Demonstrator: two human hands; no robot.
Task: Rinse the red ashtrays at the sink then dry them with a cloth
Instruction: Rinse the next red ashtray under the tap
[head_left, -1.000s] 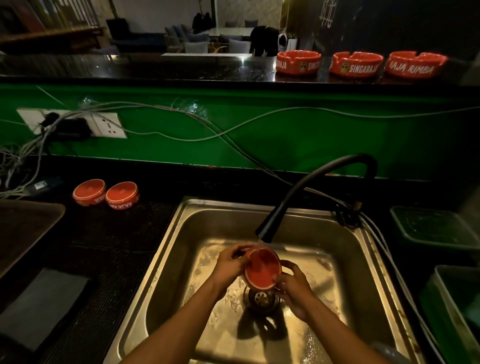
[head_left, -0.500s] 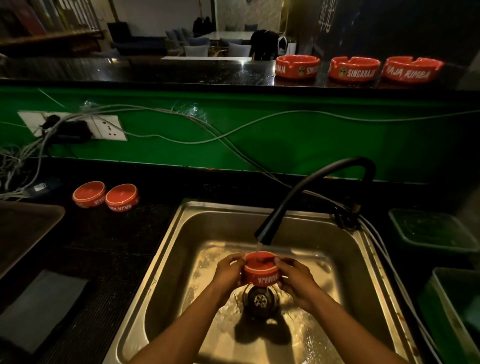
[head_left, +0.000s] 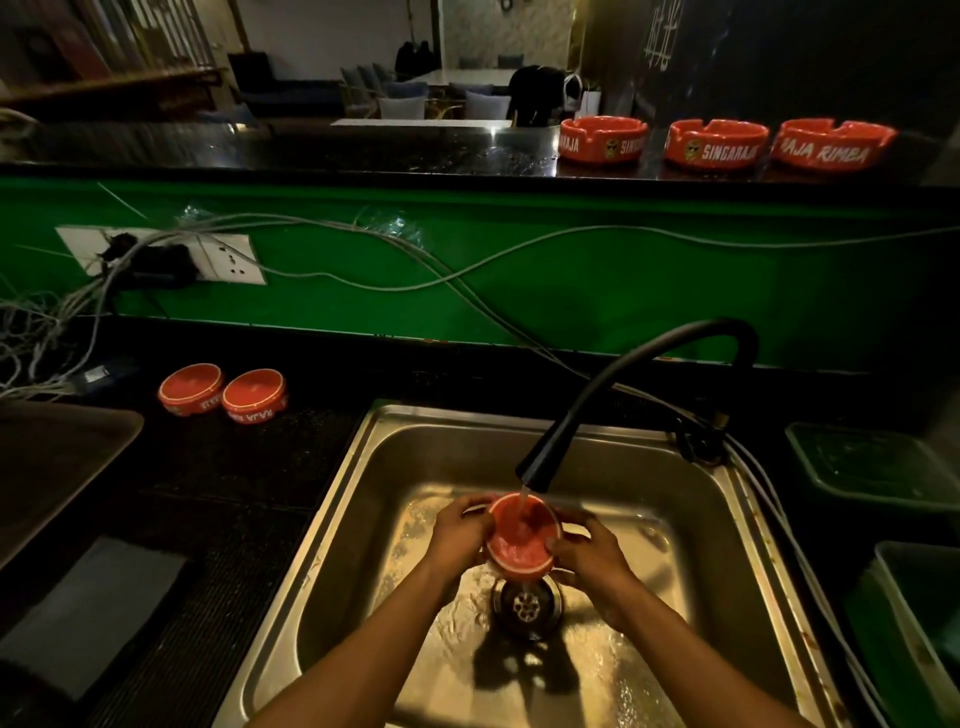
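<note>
A red ashtray (head_left: 521, 538) is held over the drain of the steel sink (head_left: 363, 467), tilted with its hollow toward me. Water from the black faucet (head_left: 535, 470) runs into it. My left hand (head_left: 462, 535) grips its left rim and my right hand (head_left: 584, 553) grips its right rim. Two red ashtrays (head_left: 191, 388) (head_left: 254, 396) sit upside down on the dark counter left of the sink. Three more red ashtrays (head_left: 602, 140) (head_left: 717, 150) (head_left: 834, 148) stand upright on the raised bar ledge at the back right.
A grey cloth (head_left: 88, 608) lies on the counter at the lower left beside a dark tray (head_left: 52, 457). Cables (head_left: 363, 244) trail along the green wall from a socket (head_left: 228, 257). Green bins (head_left: 872, 467) (head_left: 919, 623) stand right of the sink.
The ashtray has been turned in both hands, from its side facing me to its hollow facing up under the stream. Both hands stay on it.
</note>
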